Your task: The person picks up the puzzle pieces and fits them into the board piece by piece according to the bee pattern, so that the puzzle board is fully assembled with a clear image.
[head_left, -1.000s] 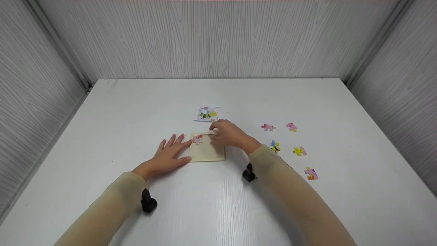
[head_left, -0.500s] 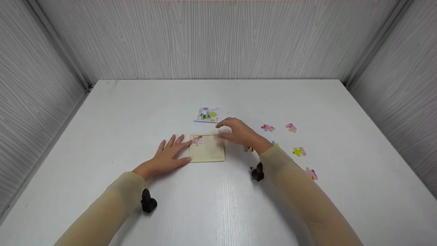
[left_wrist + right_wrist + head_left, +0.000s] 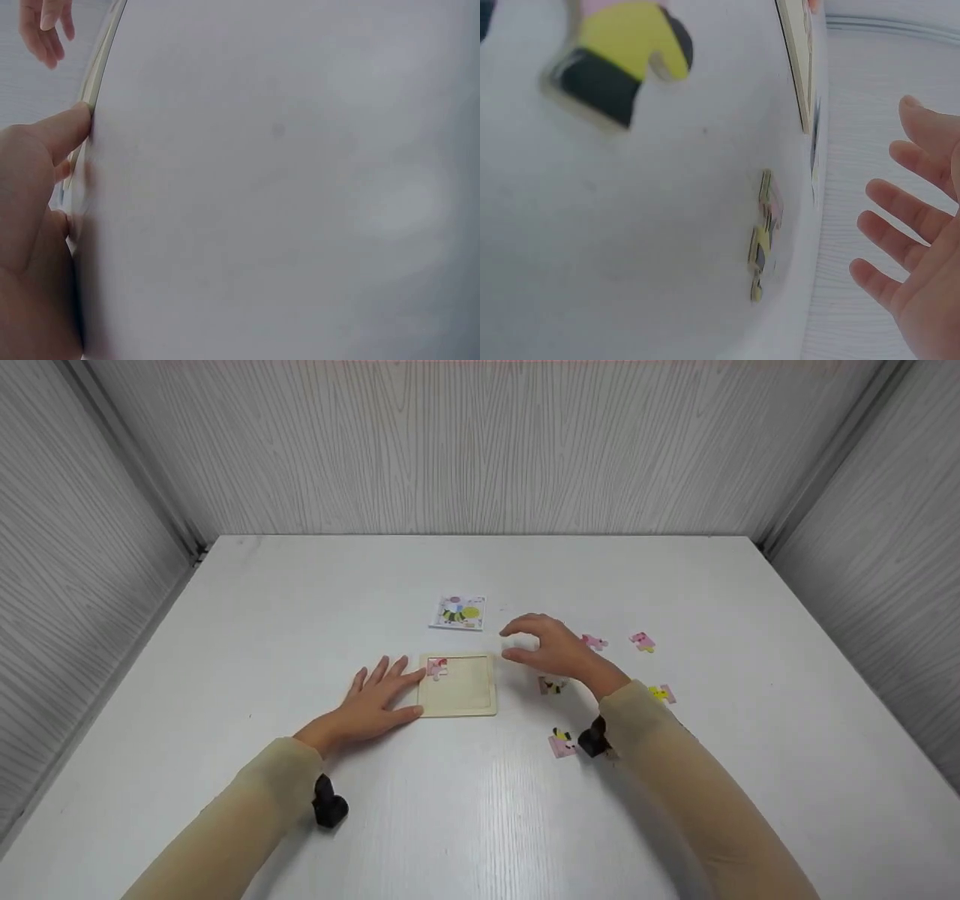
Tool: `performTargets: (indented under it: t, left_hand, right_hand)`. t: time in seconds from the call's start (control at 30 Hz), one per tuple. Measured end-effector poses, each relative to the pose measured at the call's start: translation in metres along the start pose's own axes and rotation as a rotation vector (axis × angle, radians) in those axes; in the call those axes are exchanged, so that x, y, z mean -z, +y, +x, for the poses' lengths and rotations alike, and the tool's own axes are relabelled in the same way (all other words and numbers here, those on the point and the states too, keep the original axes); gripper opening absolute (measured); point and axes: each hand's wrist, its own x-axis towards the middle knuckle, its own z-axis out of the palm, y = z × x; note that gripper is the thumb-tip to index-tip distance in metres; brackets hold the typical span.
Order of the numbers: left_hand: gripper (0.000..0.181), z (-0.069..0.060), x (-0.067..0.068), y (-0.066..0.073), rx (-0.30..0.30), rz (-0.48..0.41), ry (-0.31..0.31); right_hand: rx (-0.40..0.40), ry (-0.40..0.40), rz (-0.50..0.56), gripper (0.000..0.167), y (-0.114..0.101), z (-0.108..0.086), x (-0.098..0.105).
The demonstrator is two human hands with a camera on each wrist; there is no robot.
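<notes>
A square wooden puzzle tray (image 3: 459,690) lies on the table with one pink piece (image 3: 436,668) in its upper left corner. The left hand (image 3: 370,711) is spread on the table, its thumb and index fingertips touching the tray's left edge. Above the table, to the right of the tray, hovers the right hand (image 3: 553,649), thumb and fingers apart and nothing between them. Below it lies a pink, yellow and black piece (image 3: 552,685). In the right wrist view the right hand's fingers (image 3: 904,210) are loosely spread.
A bee picture card (image 3: 458,613) lies behind the tray. Pink pieces (image 3: 642,642) (image 3: 595,643), a yellow and pink piece (image 3: 662,694) and a pink, yellow and black piece (image 3: 562,743) are scattered on the right. White panels (image 3: 480,450) stand behind and beside the table.
The right hand has moved away from the tray to the right, uncovering the tray's right side and the pieces near it. The left hand has stayed at the tray's edge.
</notes>
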Motion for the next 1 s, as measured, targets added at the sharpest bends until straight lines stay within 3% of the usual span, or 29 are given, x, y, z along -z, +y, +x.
performTargets:
  t: [0.33, 0.63, 1.0]
  left_hand:
    - [0.065, -0.001, 0.004, 0.001, -0.011, 0.002, 0.005]
    - [0.065, -0.002, 0.000, 0.000, -0.010, -0.002, 0.003]
    - [0.065, -0.001, 0.000, 0.001, -0.013, 0.003, 0.006]
  right_hand:
    - [-0.081, 0.038, 0.022, 0.041, 0.011, -0.006, 0.009]
    - [-0.050, 0.070, 0.004, 0.044, 0.031, -0.019, 0.021]
    - [-0.103, 0.085, 0.037, 0.043, 0.051, -0.036, 0.039]
